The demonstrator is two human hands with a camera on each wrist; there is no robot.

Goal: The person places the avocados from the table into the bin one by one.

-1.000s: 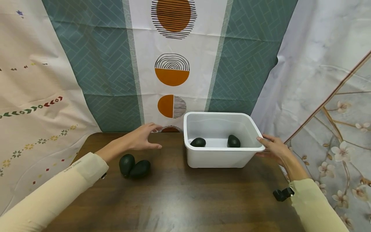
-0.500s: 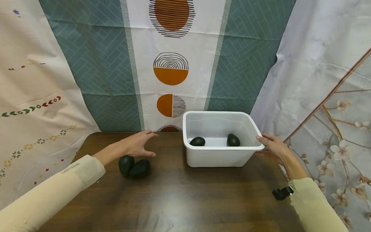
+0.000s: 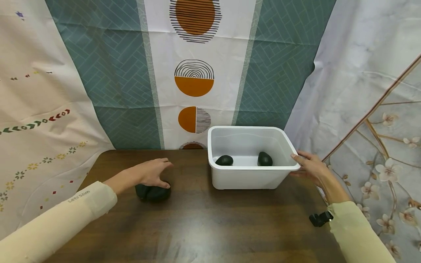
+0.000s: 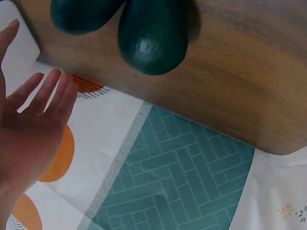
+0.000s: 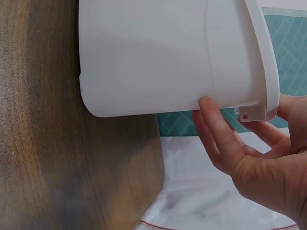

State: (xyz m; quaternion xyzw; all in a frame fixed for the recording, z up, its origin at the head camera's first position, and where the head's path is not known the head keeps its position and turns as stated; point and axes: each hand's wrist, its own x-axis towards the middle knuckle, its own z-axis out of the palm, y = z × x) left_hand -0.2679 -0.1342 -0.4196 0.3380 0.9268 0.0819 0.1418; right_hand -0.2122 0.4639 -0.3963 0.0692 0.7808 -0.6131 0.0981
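Note:
My left hand [image 3: 148, 174] is above two dark green avocados on the table and hides part of them in the head view. Its fingers are spread and relaxed, holding nothing. The left wrist view shows one avocado [image 4: 153, 40] close up, the other avocado [image 4: 84, 14] beside it, both apart from the fingers. At the right end of a white plastic bin [image 3: 245, 179], my right hand [image 3: 314, 171] grips the rim, thumb on top and fingers underneath against the outer wall [image 5: 144, 62]. Inside the bin lie an avocado [image 3: 224, 160] at left and another avocado [image 3: 264, 159] at right.
The brown wooden table [image 3: 210, 226] runs toward the camera. Behind it hangs a patterned cloth [image 3: 276, 73], with a floral cloth [image 3: 388, 146] along the right side and a cream printed cloth [image 3: 42, 109] on the left.
My left hand has moved left and down, from beyond the pair of avocados to over them. My right hand keeps its grip on the bin, which stays in place.

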